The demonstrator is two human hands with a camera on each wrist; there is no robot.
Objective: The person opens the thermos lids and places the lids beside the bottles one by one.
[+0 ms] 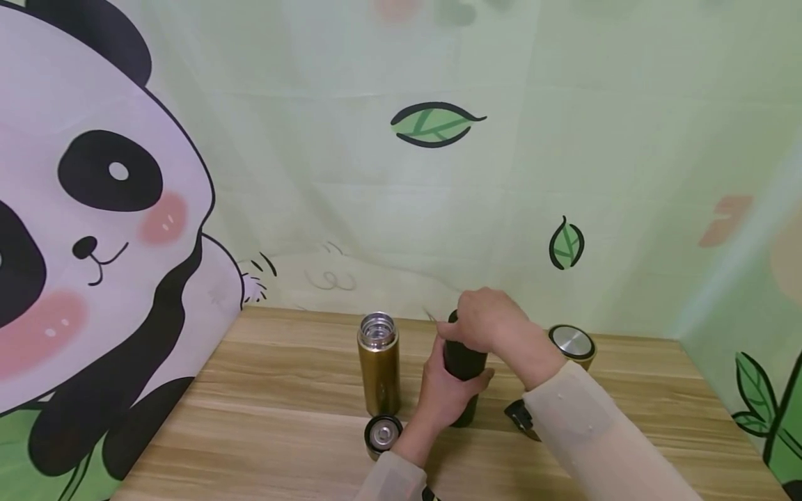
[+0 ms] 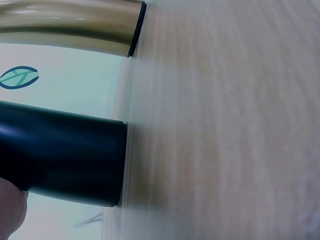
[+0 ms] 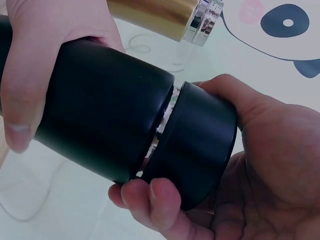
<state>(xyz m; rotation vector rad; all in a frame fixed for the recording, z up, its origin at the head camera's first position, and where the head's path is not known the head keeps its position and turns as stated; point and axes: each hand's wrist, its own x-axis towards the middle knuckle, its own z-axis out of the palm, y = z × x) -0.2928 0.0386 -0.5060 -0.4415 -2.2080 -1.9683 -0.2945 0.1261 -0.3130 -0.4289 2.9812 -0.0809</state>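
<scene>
A black thermos bottle (image 1: 465, 362) stands upright on the wooden table, my left hand (image 1: 441, 390) wrapped round its body. On top, my right hand (image 1: 491, 320) grips the black lid (image 3: 192, 145) with its fingers and thumb. Between lid and body a narrow silver strip of the neck shows in the right wrist view. To the left stands a gold thermos bottle (image 1: 379, 376) without a lid, its steel mouth uncovered. In front of that bottle lies a lid (image 1: 383, 434) with its inner side up, close to my left wrist.
Right of my hands stands another gold container (image 1: 571, 342) with a silver-topped black lid, partly behind my right forearm. A dark object (image 1: 519, 415), half hidden by the right sleeve, lies on the table (image 1: 282, 417). A printed panda cloth (image 1: 326, 174) hangs behind.
</scene>
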